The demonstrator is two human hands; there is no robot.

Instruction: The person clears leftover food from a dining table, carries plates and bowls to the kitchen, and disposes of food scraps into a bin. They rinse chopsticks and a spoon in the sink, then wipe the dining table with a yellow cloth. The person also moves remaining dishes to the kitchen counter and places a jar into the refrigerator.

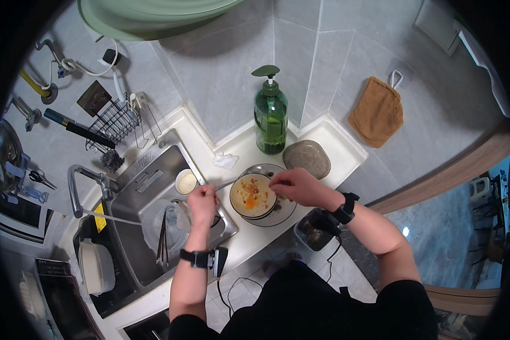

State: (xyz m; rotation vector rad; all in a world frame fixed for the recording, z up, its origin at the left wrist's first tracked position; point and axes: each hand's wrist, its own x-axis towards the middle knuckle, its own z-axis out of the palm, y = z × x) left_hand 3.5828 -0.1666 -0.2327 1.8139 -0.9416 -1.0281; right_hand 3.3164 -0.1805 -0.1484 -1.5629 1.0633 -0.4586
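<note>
My left hand [202, 205] is closed at the sink's right edge, with a thin grey utensil handle [226, 184] extending from its fingers towards a bowl. That dark-rimmed bowl [252, 196] contains orange and brown food residue and rests on a plate [287, 209] with dark bits on it. At the bowl's right rim, my right hand [291, 185] has its fingers bent close together; whether they grip anything is unclear. A small white bowl [186, 182] with pale contents stands in the sink. Farther down lie a translucent plastic container [155, 227] and several dark chopsticks [163, 240].
Behind the plate stand a green pump bottle [271, 121] and a grey-brown oval dish [307, 159]. Crumpled white tissue [225, 161] lies nearby. The faucet [74, 187] reaches over the steel sink [138, 272]. Below the counter edge is a bin [309, 233].
</note>
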